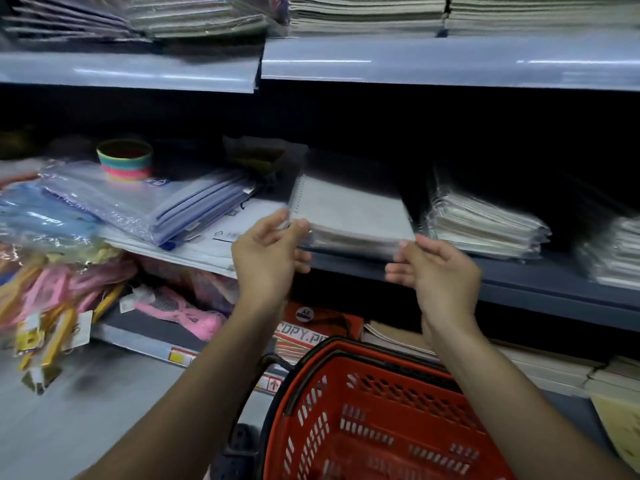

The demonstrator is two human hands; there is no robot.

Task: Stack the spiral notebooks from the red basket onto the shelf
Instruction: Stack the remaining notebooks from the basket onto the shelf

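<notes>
- Square the spiral notebooks [349, 216] on the shelf [519, 289]: press both near corners evenly so the pile sits flush.
- Your left grip [268, 252] is loosely open, fingertips touching the pile's near-left corner.
- Your right grip [438, 268] is half-open at the near-right corner; contact is too blurred to tell.
- The red basket [381, 410] sits below both grips.

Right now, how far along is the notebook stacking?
Nearly done, it seems. A stack of spiral notebooks sits on the shelf. Both hands, left and right, are at its front corners, apparently squaring it. The visible part of the red basket holds no notebooks.
</notes>
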